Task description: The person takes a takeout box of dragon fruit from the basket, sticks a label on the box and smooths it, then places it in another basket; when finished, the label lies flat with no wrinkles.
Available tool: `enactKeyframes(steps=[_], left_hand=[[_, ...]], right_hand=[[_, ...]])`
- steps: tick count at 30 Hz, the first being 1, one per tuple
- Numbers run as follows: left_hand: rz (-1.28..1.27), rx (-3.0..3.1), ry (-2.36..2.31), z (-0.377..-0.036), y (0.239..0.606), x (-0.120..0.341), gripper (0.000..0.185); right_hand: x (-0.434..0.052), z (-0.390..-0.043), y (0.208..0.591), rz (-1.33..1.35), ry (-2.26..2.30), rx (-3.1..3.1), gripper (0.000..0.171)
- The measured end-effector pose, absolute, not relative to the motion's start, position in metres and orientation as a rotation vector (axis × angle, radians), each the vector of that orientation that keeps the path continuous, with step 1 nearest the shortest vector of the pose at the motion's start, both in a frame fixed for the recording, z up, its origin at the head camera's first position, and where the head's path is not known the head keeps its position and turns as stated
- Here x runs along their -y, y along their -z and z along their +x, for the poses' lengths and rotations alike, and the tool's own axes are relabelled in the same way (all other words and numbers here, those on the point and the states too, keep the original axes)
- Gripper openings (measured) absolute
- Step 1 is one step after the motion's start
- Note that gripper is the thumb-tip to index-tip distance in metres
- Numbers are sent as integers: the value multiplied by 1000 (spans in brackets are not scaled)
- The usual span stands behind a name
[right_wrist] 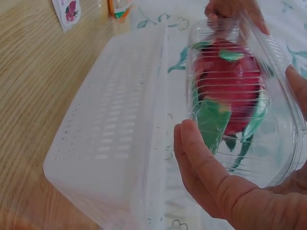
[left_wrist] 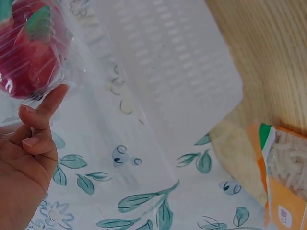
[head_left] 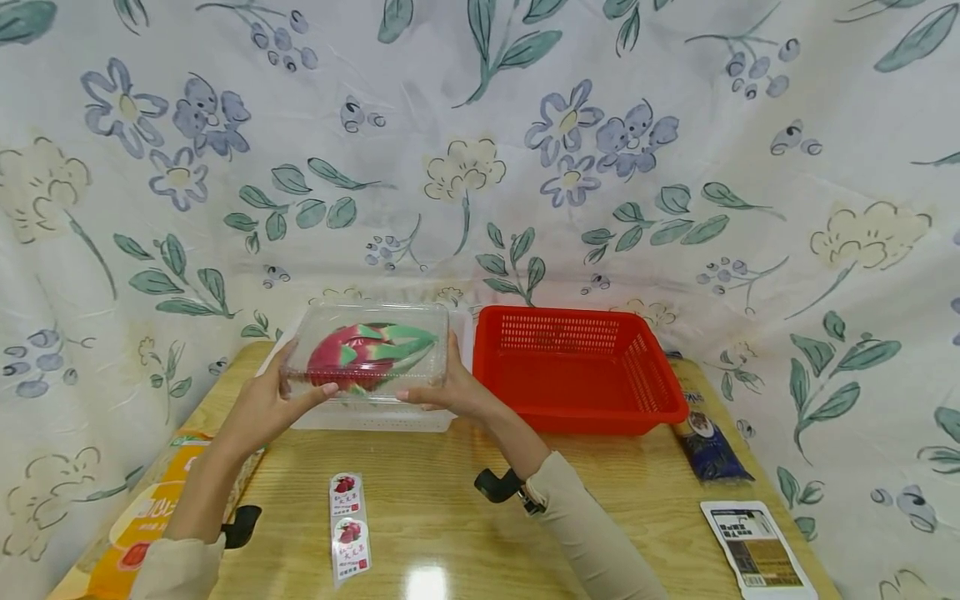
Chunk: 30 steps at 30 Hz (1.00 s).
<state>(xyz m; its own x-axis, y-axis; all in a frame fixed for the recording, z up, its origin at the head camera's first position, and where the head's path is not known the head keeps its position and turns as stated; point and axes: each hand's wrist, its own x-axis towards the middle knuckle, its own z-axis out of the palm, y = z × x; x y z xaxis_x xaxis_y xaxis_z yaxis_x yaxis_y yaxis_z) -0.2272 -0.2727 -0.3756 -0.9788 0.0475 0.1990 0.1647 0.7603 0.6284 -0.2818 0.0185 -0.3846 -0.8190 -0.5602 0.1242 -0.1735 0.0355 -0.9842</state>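
A clear plastic lidded box (head_left: 408,317) holds a red dragon fruit (head_left: 356,354) with green scales. My left hand (head_left: 266,404) grips the box's left end, its thumb along the front edge. At the other end my right hand (head_left: 450,387) holds it, fingers on the far side and thumb in front. The box is over a white perforated basket (head_left: 375,419), hiding much of it. In the right wrist view, fingertips (right_wrist: 187,132) press on the clear wall, with the dragon fruit (right_wrist: 228,86) visible through the ridged plastic.
A red basket (head_left: 585,421) stands right of the white one. Two dragon-fruit stickers (head_left: 348,525) lie on the wooden table (head_left: 420,508) in front. At left is an orange food bag (head_left: 150,508); at right, a blue packet (head_left: 708,450) and a white pouch (head_left: 757,546). Floral cloth (head_left: 480,167) hangs behind.
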Motion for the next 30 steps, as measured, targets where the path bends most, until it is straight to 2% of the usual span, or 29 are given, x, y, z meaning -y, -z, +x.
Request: enactKeyframes(steps=[9,19,30], left_hand=[[-146,2784,1032,-221,375,270,97],[-140,2780,974,-217,378,267,98],[-125,2785,972,-214,381,265,101]], right_hand=[[-23,-278,385,-791,1841,-2038,107],[-27,-270,382,-642,1808,-2079,114],[-29,-267,383,-713,1818,-2065,113]])
